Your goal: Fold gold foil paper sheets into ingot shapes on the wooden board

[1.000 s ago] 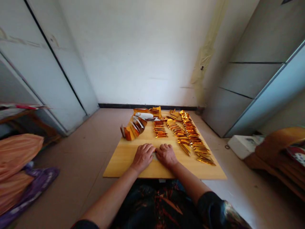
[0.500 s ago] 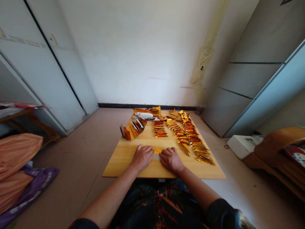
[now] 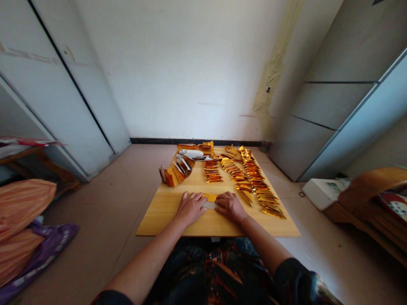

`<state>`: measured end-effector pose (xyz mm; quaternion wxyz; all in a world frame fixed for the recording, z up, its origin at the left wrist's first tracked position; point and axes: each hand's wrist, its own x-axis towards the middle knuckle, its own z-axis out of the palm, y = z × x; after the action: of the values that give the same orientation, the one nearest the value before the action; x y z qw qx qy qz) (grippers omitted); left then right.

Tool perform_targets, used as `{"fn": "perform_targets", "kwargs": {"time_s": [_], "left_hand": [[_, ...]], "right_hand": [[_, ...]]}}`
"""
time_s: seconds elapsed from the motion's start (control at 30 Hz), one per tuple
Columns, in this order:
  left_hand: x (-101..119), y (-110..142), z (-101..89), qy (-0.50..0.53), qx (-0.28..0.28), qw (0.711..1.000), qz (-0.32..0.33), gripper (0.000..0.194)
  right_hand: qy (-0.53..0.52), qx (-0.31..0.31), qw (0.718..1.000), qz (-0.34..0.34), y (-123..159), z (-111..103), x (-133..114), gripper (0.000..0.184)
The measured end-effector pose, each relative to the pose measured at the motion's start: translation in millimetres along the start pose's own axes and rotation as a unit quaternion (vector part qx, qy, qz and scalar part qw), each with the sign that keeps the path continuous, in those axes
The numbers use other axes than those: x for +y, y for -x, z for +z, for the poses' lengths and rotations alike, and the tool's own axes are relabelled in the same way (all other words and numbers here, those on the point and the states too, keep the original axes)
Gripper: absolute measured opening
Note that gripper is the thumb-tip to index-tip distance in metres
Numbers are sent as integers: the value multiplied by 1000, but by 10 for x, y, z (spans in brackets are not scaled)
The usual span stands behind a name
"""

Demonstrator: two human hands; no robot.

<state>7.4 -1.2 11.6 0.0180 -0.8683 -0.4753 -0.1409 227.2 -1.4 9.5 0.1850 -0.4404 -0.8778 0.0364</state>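
Note:
A sheet of gold foil paper (image 3: 210, 198) with a greyish-white strip (image 3: 209, 205) along its near side lies on the wooden board (image 3: 155, 224). My left hand (image 3: 190, 208) grips its left end, fingers curled and pressed down. On the right end, my right hand (image 3: 231, 206) holds it the same way, with the fingers bent over it. Between my hands the middle of the paper shows; both ends are hidden under my fingers.
Folded gold foil pieces (image 3: 257, 182) lie in rows on the board's right side, with a shorter row (image 3: 212, 171) at its middle. Loose gold and white sheets (image 3: 176, 171) stand curled at the back left, near a white roll (image 3: 190, 153).
My hands have drawn apart, mostly the right one moving rightward. The gold foil paper and its greyish-white strip now show between them.

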Motion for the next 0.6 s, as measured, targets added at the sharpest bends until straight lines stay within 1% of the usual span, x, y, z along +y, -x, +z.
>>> {"fn": "perform_targets", "kwargs": {"time_s": [0.1,0.23,0.47,0.6], "left_hand": [[13,6,1,-12,-1,1000,6,34],[44,5,1,-11,-1,1000,5,26],[155,-51,65,8,48,998,-27,11],[237,-70,75,18,65,996,-50,7]], "right_hand": [[-4,17,1000,4,-22,21,9,17],[-6,36,999,4,-27,62,21,16],[-21,42,998,31,-87,132,58,16],[-31,21,999,38,-117,76,46,17]]}}
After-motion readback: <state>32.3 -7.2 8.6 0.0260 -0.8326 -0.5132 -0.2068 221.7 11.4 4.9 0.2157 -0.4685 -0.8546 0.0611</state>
